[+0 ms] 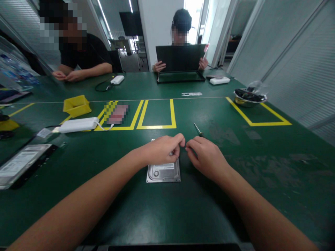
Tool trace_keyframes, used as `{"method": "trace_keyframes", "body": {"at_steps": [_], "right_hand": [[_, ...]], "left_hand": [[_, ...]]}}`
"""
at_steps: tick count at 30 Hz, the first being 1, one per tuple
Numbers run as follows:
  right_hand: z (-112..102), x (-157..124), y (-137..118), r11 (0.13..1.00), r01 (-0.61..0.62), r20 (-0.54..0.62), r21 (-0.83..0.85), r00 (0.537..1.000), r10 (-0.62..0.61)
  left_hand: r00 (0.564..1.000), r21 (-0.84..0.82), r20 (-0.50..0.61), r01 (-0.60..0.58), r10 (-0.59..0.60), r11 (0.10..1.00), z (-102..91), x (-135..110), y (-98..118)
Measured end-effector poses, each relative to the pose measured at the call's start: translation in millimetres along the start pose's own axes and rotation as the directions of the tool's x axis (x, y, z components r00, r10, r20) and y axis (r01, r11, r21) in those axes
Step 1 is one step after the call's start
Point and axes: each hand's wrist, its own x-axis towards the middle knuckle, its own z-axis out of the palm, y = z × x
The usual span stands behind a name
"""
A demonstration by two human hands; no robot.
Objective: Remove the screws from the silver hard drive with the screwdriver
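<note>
The hard drive (167, 175) lies flat on the bench (183, 212), presumably for steadiness; our left hand (164, 149) curls over it, our right hand (206, 155) bends beside it; we cannot tell whether either pinches anything; the screwdriver (198, 129) lies within reach.

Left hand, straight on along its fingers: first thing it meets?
Likely the right hand, which faces the left hand across a narrow gap in the picture; one view leaves depth unclear.

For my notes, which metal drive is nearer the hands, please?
The drive partly hidden by the left hand; the other drive lies at the picture's left edge.
</note>
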Motion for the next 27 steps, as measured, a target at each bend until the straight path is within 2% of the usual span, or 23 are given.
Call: {"method": "trace_keyframes", "body": {"at_steps": [17, 27], "right_hand": [[-1, 0, 1, 1.000, 0.020, -0.003, -0.013, 1.000, -0.020], [1, -1, 2, 1.000, 0.027, -0.020, -0.014, 0.999, -0.027]], "left_hand": [[1.000, 0.054, 0.006, -0.018, 0.017, 0.998, 1.3, -1, 1], [0.999, 0.150, 0.048, -0.017, 0.010, 0.989, -5.2, 3, 12]]}}
